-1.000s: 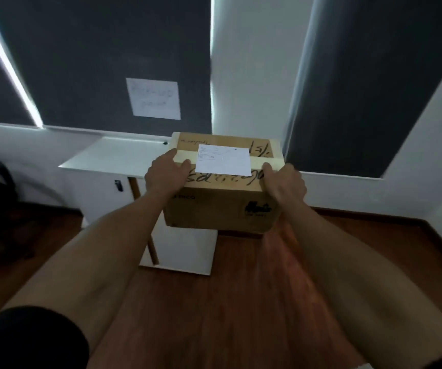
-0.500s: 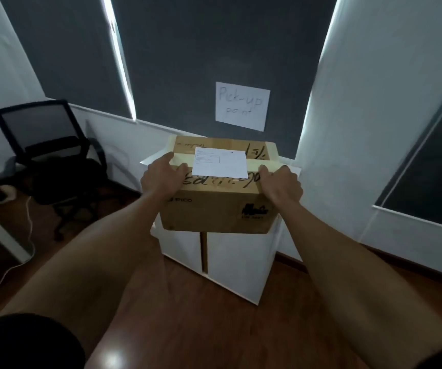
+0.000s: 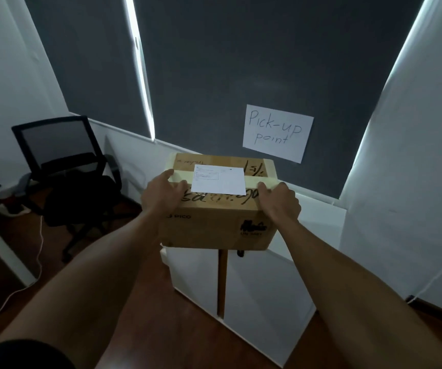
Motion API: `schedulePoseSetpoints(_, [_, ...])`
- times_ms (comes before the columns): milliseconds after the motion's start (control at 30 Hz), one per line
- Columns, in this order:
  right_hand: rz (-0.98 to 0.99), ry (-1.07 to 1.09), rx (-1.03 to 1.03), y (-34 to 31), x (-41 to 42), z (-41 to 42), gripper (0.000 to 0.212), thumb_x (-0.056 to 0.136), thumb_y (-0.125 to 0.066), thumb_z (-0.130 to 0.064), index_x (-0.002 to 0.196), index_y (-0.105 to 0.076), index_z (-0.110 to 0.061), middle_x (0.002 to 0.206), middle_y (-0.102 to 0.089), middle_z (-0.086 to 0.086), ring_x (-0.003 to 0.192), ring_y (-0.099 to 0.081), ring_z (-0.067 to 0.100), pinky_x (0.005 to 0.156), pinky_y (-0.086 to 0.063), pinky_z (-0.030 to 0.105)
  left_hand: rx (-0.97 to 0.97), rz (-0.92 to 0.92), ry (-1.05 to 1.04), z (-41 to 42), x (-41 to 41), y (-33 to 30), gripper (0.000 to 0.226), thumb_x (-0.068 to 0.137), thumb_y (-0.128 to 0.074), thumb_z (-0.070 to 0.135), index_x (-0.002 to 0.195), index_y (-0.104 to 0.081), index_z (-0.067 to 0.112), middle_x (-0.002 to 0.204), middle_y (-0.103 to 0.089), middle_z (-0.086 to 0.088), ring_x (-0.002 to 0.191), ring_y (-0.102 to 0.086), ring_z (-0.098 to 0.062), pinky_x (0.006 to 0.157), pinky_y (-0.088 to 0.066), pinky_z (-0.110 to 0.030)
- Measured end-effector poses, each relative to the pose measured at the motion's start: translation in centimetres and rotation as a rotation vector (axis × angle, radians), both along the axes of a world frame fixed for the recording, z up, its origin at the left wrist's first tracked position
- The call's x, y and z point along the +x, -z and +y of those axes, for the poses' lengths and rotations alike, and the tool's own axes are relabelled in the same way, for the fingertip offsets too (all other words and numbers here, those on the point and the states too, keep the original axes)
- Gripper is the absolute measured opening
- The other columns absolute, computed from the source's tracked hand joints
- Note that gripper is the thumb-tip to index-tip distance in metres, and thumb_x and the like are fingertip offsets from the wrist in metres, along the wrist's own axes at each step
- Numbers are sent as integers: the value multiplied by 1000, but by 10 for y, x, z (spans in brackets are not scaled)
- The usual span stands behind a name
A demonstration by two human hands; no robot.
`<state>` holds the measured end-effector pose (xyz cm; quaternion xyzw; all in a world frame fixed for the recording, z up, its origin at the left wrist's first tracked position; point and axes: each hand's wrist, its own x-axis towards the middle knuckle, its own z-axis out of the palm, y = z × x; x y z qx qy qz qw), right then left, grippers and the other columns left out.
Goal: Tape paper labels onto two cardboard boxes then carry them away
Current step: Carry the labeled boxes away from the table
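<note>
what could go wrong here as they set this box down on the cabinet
The cardboard box is held by the left hand and right hand only at its upper corners, so it could slip. The white cabinet has a narrow top; set near the front edge, the box might tip off. Fingers lie close to the paper label and could scuff it.

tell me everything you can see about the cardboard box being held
The brown cardboard box is rectangular and closed, sealed along its top with a pale tape strip. A white paper label lies flat on top, among black handwritten marks. The near side shows a small "PICO" print and a dark logo. It is level, in front of the white cabinet, below the "Pick-up point" paper sign. The left hand and right hand grip its top side edges.
</note>
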<state>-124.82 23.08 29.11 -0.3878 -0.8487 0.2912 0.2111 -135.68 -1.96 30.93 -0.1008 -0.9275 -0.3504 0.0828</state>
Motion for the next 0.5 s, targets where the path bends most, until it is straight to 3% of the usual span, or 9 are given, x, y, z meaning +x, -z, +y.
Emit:
schedulePoseSetpoints(233, [3,108,13,20,-123,13,57,93,-51,-62,114,-65,-11,108,-70,9,96,-67,32,80,-53,39,-6,-25,112,25,-152,15,65,93,-64,53,150,-50,25,144,-60,-7,125,-59,-29,100,-47,-44])
schedulePoseSetpoints(500, [-30,342,-35,35,-245,2,55,93,-53,-60,113,-65,-11,106,-71,9,95,-67,32,73,-45,34,-69,-97,347,47,-328,27,66,91,-63,56,149,-49,30,145,-59,-6,128,-57,-30,101,-46,-44])
